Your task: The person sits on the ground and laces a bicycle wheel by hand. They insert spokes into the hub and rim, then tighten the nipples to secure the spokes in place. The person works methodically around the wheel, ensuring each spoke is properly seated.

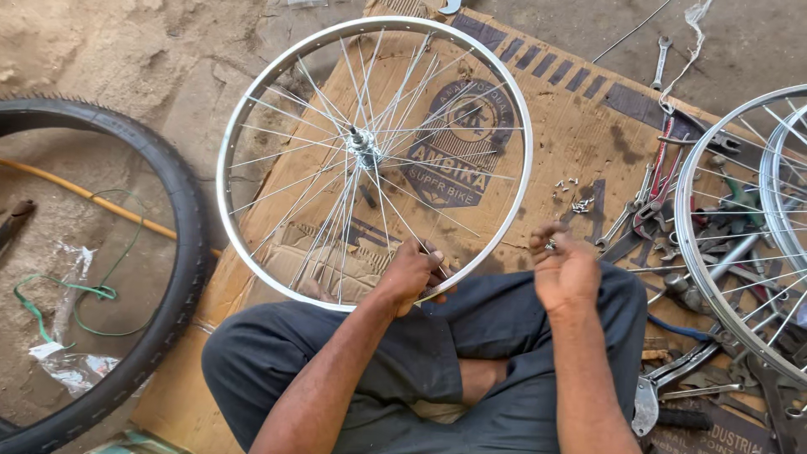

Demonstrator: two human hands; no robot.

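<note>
Lying flat on a sheet of brown corrugated cardboard, a silver metal bicycle wheel rim with thin steel spokes fanning from a small central hub; several spokes hanging loose and bunched toward the near edge. Gripping the near edge of that rim, left hand, fingers curled closed around rim and spoke ends. Hovering just right of the rim, right hand, fingers bent half shut and pinching a tiny metal piece, seemingly a spoke nipple, at the fingertips. Sitting cross-legged in dark grey trousers at the cardboard's near edge. Resting on sandy ground to the left, a black knobbly rubber tyre, with a yellow stick, green cord and scraps of clear plastic showing inside its ring. Scattered near the right hand, a small heap of silver nipples. Crowding the right side, a pile of spanners and red-handled pliers, partly covered by two more spoked silver rims. Showing through the spokes on the cardboard, a dark blue round printed emblem and a row of dark blue slanted bars along the far edge.
</note>
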